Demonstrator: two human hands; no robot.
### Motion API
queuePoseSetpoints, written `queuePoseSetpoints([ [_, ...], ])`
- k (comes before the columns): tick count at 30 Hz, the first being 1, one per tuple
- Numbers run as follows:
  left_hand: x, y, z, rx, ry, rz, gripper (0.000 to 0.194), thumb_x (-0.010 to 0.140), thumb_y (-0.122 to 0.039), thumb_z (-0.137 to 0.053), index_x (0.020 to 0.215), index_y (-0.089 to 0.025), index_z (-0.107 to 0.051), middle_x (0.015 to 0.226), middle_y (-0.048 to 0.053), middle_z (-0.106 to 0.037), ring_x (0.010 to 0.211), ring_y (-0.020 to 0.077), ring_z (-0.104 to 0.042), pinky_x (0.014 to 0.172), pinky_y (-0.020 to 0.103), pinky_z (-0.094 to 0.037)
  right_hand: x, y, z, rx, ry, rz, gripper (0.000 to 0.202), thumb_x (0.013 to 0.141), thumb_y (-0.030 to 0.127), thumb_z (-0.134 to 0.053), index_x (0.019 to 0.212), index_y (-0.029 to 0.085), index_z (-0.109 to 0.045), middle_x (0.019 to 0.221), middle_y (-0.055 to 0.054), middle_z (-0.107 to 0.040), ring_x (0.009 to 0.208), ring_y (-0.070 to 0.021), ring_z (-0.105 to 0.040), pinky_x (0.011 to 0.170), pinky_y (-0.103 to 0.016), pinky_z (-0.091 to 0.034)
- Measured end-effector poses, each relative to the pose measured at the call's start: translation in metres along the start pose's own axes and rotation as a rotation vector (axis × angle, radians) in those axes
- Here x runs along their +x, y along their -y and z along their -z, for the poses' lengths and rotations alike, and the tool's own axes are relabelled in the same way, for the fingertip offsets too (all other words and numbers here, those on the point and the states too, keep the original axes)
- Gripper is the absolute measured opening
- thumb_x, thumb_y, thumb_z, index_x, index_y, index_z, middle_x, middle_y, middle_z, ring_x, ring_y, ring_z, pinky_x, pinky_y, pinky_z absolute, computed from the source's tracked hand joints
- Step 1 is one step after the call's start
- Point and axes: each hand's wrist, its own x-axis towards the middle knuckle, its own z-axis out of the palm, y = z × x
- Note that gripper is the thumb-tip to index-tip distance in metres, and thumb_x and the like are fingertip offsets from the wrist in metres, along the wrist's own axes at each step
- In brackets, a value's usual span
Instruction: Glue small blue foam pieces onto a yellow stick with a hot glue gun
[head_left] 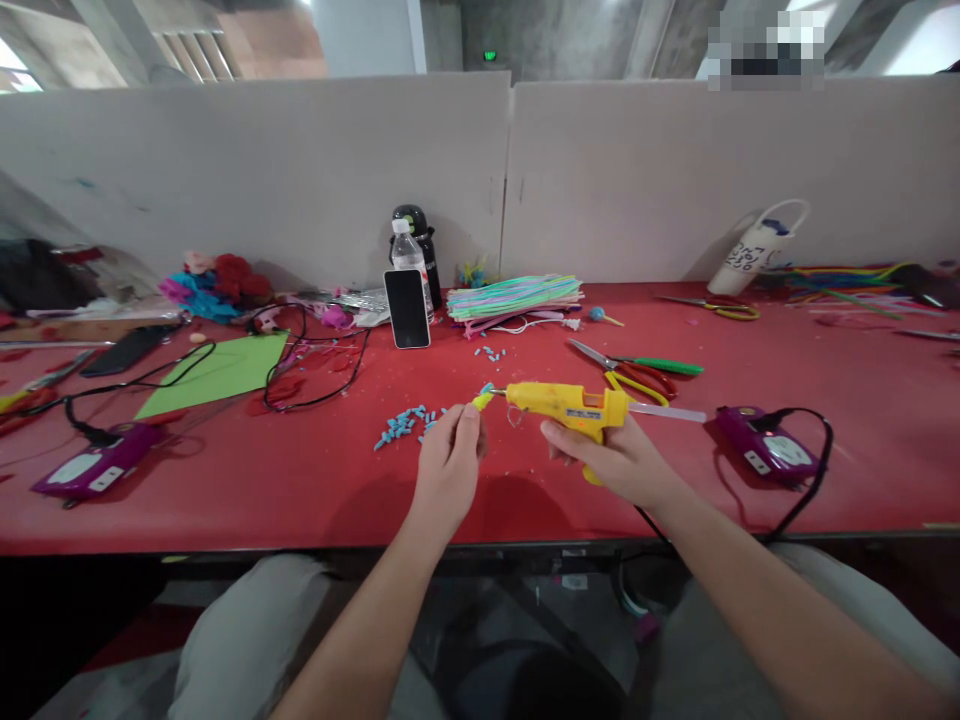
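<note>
My left hand (455, 450) is closed in a pinch on a small yellow piece (482, 400) with a light-blue tip. What the piece is made of is too small to tell. Wrapped round the handle of a yellow hot glue gun (555, 402) is my right hand (611, 455). The gun's metal nozzle points left and meets or nearly meets the blue tip. A clear glue stick (667, 411) sticks out of its back end. Short light-blue pieces (403, 426) lie in a loose pile left of my left hand, and several more (490, 354) lie farther back.
Scissors (622, 375) and a green-handled tool (664, 366) lie right of centre. Behind are a propped phone (409, 310), bottles and a bundle of pastel pipe cleaners (516, 298). Purple corded boxes (769, 445) sit at both sides. A green sheet (217, 375) lies left.
</note>
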Motion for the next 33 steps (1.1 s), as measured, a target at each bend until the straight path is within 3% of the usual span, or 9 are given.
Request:
queuePoseSetpoints([
  [13,0.0004,0.0069,0.0008,-0.004,0.008,-0.020,0.037,0.099,-0.041,-0.043,0.069,-0.019,-0.042,0.061,-0.004,-0.039,0.055,0.0095,-0.035,0.050,0.023,-0.027,-0.0007,0.0043,-0.0018,0.020,0.022,0.060,0.018,0.090,0.039,-0.065,0.085,0.022,-0.065,0.069,0.001,-0.055,0.061,-0.0128,-0.048,0.055,-0.026,-0.044],
  [33,-0.0001,0.0086,0.0031,0.056,0.009,-0.033,0.037,0.100,-0.041,-0.042,0.072,-0.018,-0.047,0.063,-0.004,-0.041,0.057,0.0095,-0.038,0.054,0.023,-0.029,0.0002,0.0088,-0.0029,-0.047,0.031,0.075,0.020,0.090,0.035,-0.063,0.079,0.019,-0.061,0.060,0.004,-0.047,0.054,-0.0099,-0.041,0.050,-0.023,-0.037],
])
